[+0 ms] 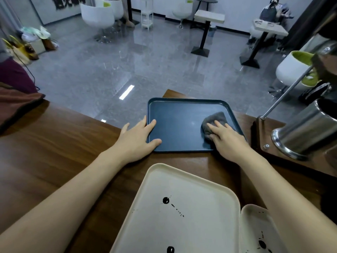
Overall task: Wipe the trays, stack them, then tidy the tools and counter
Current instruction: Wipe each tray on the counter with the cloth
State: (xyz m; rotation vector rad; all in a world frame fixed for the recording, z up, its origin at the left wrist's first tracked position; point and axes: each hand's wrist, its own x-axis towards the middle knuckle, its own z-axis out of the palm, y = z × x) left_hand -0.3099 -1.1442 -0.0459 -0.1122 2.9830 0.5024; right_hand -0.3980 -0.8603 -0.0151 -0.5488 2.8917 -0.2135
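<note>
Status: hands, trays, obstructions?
Left hand flat, steadying dark tray. Right hand presses grey cloth on it. Large cream tray, small cream tray near, spotted black. Steel canister right, apart.

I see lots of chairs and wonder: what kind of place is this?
Probably a café: serving trays on a wooden counter, with small pedestal tables and white tub chairs beyond.

Glossy wood-grain table — matt dark-blue plastic tray, fuzzy grey cloth, shiny steel canister beside it.
</note>
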